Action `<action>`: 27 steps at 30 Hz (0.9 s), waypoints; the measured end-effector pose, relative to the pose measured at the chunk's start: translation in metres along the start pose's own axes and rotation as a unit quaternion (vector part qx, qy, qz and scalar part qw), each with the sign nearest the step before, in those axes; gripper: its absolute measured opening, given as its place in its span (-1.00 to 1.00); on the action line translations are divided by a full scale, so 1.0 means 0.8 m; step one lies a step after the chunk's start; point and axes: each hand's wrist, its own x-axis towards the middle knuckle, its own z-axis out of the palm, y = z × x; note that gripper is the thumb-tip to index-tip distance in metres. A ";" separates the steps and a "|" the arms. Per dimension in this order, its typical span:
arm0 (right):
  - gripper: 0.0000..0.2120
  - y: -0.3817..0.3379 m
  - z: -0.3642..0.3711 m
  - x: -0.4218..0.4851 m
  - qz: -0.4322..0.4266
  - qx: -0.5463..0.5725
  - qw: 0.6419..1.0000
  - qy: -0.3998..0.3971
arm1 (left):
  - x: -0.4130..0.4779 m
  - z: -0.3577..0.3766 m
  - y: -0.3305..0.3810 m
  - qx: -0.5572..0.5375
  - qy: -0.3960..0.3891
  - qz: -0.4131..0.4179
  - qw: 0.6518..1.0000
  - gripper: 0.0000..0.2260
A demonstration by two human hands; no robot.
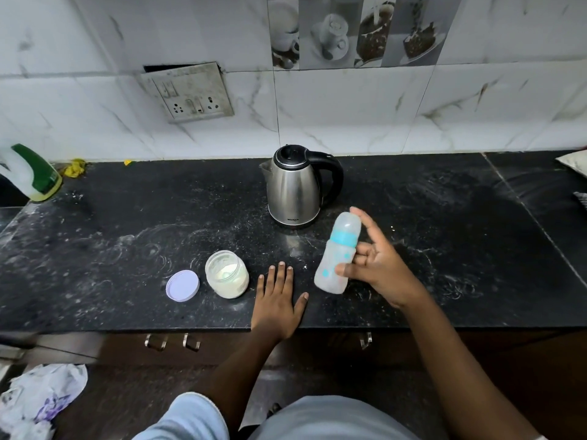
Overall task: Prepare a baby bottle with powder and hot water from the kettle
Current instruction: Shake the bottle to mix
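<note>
My right hand (378, 265) grips a translucent baby bottle (338, 252) with a blue collar and a clear cap, tilted and lifted a little above the black counter (127, 223). My left hand (279, 300) lies flat and spread on the counter near its front edge, holding nothing. To its left stands an uncapped glass jar of pale powder (226, 278). The jar's lilac lid (182, 285) lies beside it. A steel kettle (293, 185) with a black handle and a closed lid stands behind, just beyond the bottle.
A green and white bottle (31, 173) lies at the far left of the counter by yellow scraps (74, 168). A switch and socket plate (187, 92) hangs on the tiled wall. Drawer handles (173, 341) show below the counter's front edge. A crumpled plastic bag (41, 398) lies lower left.
</note>
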 end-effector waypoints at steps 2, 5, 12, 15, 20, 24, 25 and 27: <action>0.03 0.003 0.002 -0.002 -0.003 0.023 0.999 0.044 | 0.000 0.000 0.000 -0.004 0.003 0.002 1.000 -0.30; 0.02 0.005 0.002 -0.002 -0.008 0.034 0.997 0.066 | 0.000 -0.001 -0.001 -0.003 0.000 0.002 1.000 -0.30; 0.03 0.000 0.009 -0.002 -0.034 0.032 0.997 0.062 | -0.001 -0.001 0.000 -0.002 0.006 0.002 1.000 -0.30; 0.01 -0.003 0.008 -0.002 -0.052 0.042 0.994 0.086 | -0.001 -0.001 -0.001 0.001 0.007 0.002 1.000 -0.30; 0.01 -0.009 0.006 -0.002 -0.040 0.011 0.999 0.033 | -0.001 -0.001 0.000 0.000 0.005 0.002 1.000 -0.29; 0.00 -0.011 -0.003 -0.004 -0.039 0.035 0.996 0.070 | -0.001 -0.001 0.001 0.001 0.007 0.000 1.000 -0.29; 0.00 -0.012 -0.002 -0.004 -0.031 0.020 0.999 0.032 | -0.002 -0.001 0.001 0.001 0.008 0.000 1.000 -0.30; 0.01 -0.011 -0.002 -0.005 -0.029 0.028 0.998 0.045 | -0.001 -0.001 0.000 -0.001 0.006 0.002 1.000 -0.30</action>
